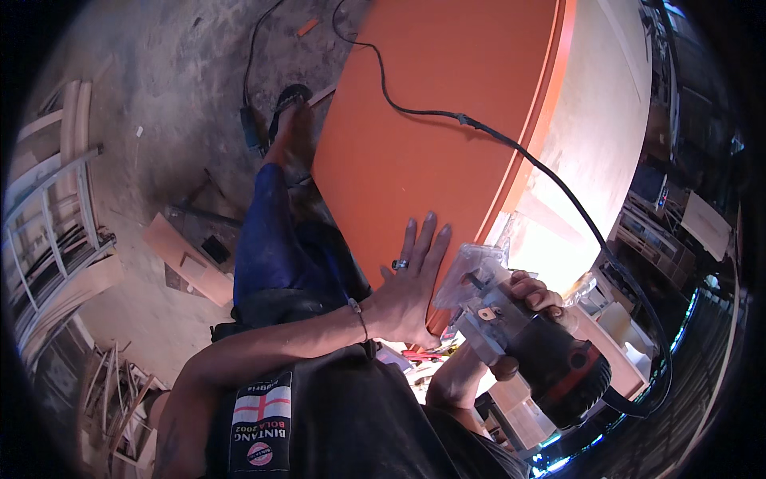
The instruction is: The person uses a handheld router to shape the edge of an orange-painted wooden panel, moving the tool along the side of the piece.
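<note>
A handheld trim router (562, 363), with a black and red motor housing and a silver collar, is gripped in my right hand (533, 297). Its clear plastic base (471, 271) sits at the near edge of an orange panel (431, 168). Whether the bit touches the edge cannot be made out. My left hand (411, 283) lies flat on the panel's near corner with fingers spread, just left of the base. From the motor's rear a black power cord (558, 180) loops round and crosses the panel to the far side.
Bright light falls on a pale panel face (594, 136) at the right. Wood offcuts (187, 259) lie on the floor at left, by a metal rack (52, 215) of strips. Another cord with a dark connector (252, 128) runs beside my foot (291, 100).
</note>
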A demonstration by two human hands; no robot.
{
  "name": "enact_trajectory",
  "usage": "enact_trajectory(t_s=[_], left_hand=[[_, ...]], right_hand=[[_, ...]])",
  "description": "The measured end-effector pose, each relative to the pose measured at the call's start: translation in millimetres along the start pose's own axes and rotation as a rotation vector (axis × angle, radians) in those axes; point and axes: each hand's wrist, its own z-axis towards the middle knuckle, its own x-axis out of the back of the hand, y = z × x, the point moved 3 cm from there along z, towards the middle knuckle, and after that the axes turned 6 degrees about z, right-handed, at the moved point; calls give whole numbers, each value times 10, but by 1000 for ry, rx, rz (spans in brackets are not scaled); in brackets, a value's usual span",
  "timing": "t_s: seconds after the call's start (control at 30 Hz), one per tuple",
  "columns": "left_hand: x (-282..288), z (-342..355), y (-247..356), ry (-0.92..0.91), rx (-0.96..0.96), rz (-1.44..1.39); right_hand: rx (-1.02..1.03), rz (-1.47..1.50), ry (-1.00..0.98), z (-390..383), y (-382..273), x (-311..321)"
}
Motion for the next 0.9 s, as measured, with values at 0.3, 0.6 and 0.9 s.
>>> enact_trajectory(t_s=[0.3, 0.6, 0.9], left_hand=[[-30, 4, -11, -8, 3, -28], [-48, 18, -8, -20, -9, 5], [0, 16, 12, -61, 28, -56]], right_hand=[[49, 88, 38, -169, 168, 96], [-21, 72, -29, 4, 92, 131], [-11, 97, 39, 13, 175, 17]])
